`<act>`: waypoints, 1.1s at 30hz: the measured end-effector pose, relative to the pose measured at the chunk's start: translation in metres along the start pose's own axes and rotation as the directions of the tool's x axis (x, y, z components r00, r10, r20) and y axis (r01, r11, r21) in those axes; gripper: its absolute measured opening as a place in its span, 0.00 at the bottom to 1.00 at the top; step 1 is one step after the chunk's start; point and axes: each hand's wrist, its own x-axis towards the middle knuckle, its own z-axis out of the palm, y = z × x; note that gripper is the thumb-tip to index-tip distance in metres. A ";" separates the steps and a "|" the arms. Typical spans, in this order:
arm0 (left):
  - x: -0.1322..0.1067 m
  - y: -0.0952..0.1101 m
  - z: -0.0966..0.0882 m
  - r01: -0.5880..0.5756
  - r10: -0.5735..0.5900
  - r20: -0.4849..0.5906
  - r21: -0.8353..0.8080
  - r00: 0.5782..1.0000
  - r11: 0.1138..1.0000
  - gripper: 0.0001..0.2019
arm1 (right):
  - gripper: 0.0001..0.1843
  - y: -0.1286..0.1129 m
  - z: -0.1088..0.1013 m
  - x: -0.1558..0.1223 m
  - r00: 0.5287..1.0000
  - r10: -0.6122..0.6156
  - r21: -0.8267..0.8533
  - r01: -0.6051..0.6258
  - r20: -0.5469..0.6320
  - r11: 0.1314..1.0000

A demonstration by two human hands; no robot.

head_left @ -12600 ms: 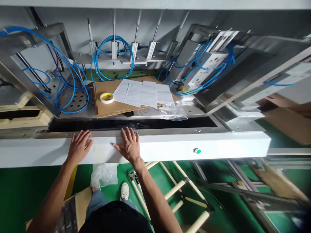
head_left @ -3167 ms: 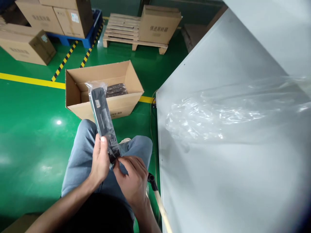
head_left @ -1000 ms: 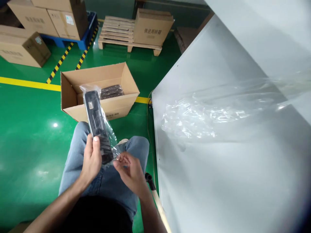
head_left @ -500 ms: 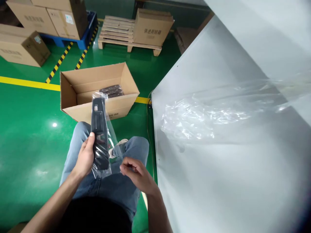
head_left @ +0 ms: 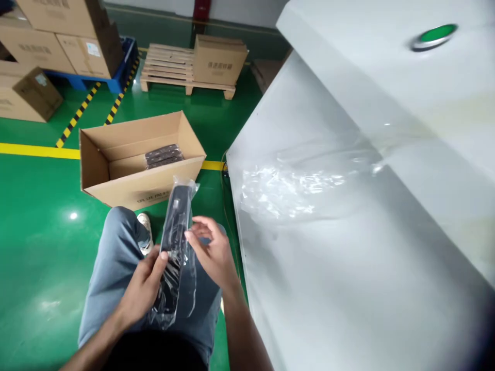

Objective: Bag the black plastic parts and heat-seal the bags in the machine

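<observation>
The person's left hand (head_left: pixel 141 288) was closed around the lower part of a black oblong item (head_left: pixel 175 221) sealed in a clear plastic bag (head_left: pixel 164 309), its fingers wrapped over the front of the bag. The right hand (head_left: pixel 211 250) was held open, its fingers (head_left: pixel 197 225) slightly curled and reaching toward the upper part of the item; it had hold of nothing, and whether the fingertips were lightly touching the bag could not be told. The bagged item stood tilted just in front of an open brown cardboard box (head_left: pixel 139 165), with the bag's loose end hanging below the left hand, above the person's seated legs in blue jeans (head_left: pixel 112 268). A white sneaker (head_left: pixel 145 234) showed between the left knee and the box. Inside the box lay two flat black items in plastic (head_left: pixel 164 156). To the right of the box rose a white machine panel (head_left: pixel 309 288) with a sheet of clear plastic film (head_left: pixel 290 185) across it, and a round green button (head_left: pixel 433 32) sat higher up on the white casing. Beyond the box stood a wooden pallet (head_left: pixel 166 72) carrying one brown carton (head_left: pixel 220 59), and farther left, brown cartons (head_left: pixel 58 36) on a blue pallet (head_left: pixel 124 62).
</observation>
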 end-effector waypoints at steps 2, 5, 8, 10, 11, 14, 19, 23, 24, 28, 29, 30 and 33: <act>-0.006 -0.005 0.005 0.015 -0.017 0.057 0.033 0.998 0.999 0.30 | 0.15 -0.007 0.007 0.004 0.999 0.015 -0.004 -0.015 -0.047 1.000; -0.010 -0.009 0.006 0.053 -0.056 0.043 0.072 0.998 0.996 0.31 | 0.19 -0.010 0.007 0.004 0.991 0.115 0.100 -0.108 -0.067 0.989; -0.010 -0.009 0.002 0.126 -0.124 -0.036 0.057 0.992 0.990 0.35 | 0.21 -0.005 0.001 0.001 0.971 0.215 0.217 -0.189 -0.104 0.958; -0.008 -0.005 -0.002 0.183 -0.183 -0.027 0.012 0.983 0.983 0.37 | 0.22 0.000 -0.004 -0.002 0.960 0.251 0.267 -0.210 -0.128 0.941; -0.007 -0.003 -0.004 0.201 -0.201 0.001 -0.012 0.980 0.980 0.38 | 0.22 0.003 -0.006 -0.004 0.957 0.260 0.287 -0.215 -0.129 0.934; -0.003 0.001 -0.010 0.196 -0.193 0.081 -0.025 0.978 0.980 0.39 | 0.22 0.009 -0.010 -0.008 0.958 0.269 0.316 -0.226 -0.099 0.921; -0.002 -0.003 -0.014 0.108 -0.115 0.052 0.121 0.992 0.987 0.38 | 0.22 0.009 -0.013 -0.008 0.973 0.228 0.326 -0.201 -0.047 0.924; -0.007 -0.010 -0.013 -0.024 -0.027 0.203 0.246 0.979 0.969 0.32 | 0.24 0.001 -0.014 0.002 0.963 0.150 0.222 -0.100 -0.225 0.970; -0.009 -0.012 -0.013 -0.047 -0.015 0.239 0.256 0.971 0.966 0.31 | 0.22 -0.001 -0.014 0.004 0.945 0.124 0.171 -0.075 -0.302 0.982; -0.011 -0.019 -0.017 0.030 -0.049 0.089 0.203 0.995 0.979 0.32 | 0.22 -0.005 -0.015 0.009 0.902 0.173 0.207 -0.095 -0.396 0.974; -0.012 -0.021 -0.019 0.073 -0.079 0.030 0.163 0.996 0.984 0.33 | 0.22 -0.005 -0.016 0.009 0.898 0.227 0.282 -0.122 -0.376 0.951; -0.012 -0.021 -0.021 0.120 -0.119 -0.014 0.119 0.993 0.986 0.34 | 0.22 -0.005 -0.016 0.009 0.893 0.280 0.359 -0.148 -0.351 0.922; -0.015 -0.021 -0.025 0.240 -0.239 -0.053 0.011 0.970 0.971 0.38 | 0.21 -0.004 -0.017 0.009 0.874 0.387 0.518 -0.195 -0.295 0.833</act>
